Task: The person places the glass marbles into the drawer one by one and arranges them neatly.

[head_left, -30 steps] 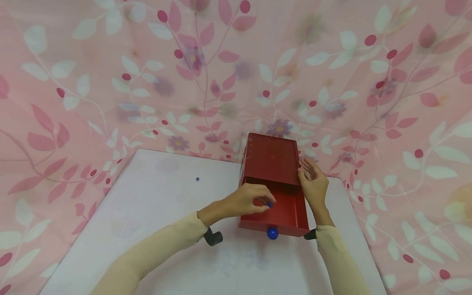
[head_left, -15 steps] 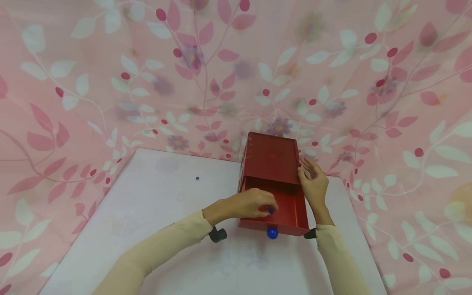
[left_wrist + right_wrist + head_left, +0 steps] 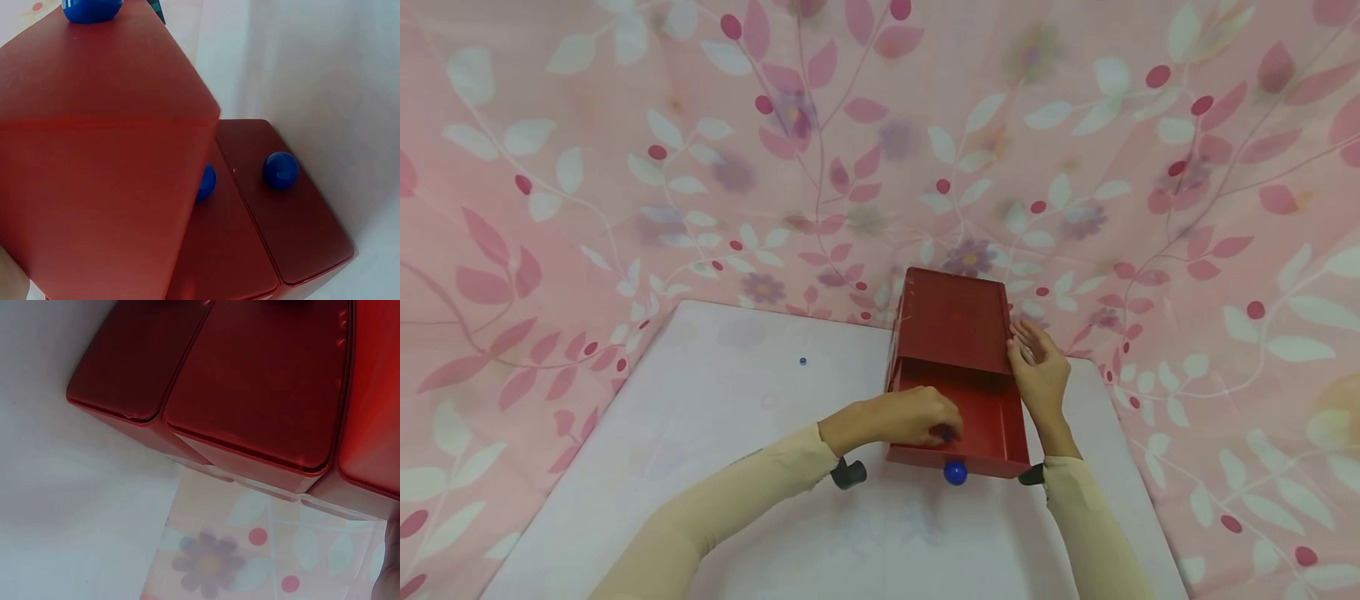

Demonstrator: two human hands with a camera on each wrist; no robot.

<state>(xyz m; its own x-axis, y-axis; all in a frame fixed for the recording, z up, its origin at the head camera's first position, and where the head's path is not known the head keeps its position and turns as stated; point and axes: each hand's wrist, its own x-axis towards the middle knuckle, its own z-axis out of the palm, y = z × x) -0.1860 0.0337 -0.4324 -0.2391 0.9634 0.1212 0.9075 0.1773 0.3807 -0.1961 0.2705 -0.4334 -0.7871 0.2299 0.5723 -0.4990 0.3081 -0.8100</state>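
In the head view my left hand (image 3: 917, 415) reaches down into the pulled-out top drawer (image 3: 992, 417) of a red drawer cabinet (image 3: 953, 321). A small blue piece (image 3: 947, 436), too small to name, sits pinched at its fingertips, low inside the drawer near the front wall. My right hand (image 3: 1041, 367) rests against the cabinet's right side, fingers fairly straight along its edge. A round blue knob (image 3: 956, 473) stands out from the drawer front. The left wrist view looks under the drawer at two closed lower drawers, one with its blue knob (image 3: 280, 170) fully visible.
A tiny blue piece (image 3: 802, 361) lies on the white table (image 3: 722, 400), left of the cabinet. Behind the table hangs a pink floral cloth (image 3: 850, 167), close to the cabinet's back. Dark wrist-worn devices (image 3: 848, 473) show below the sleeves.
My left hand has gone lower into the drawer and toward its front, taking the small blue piece along. The right hand and the cabinet have stayed in place.
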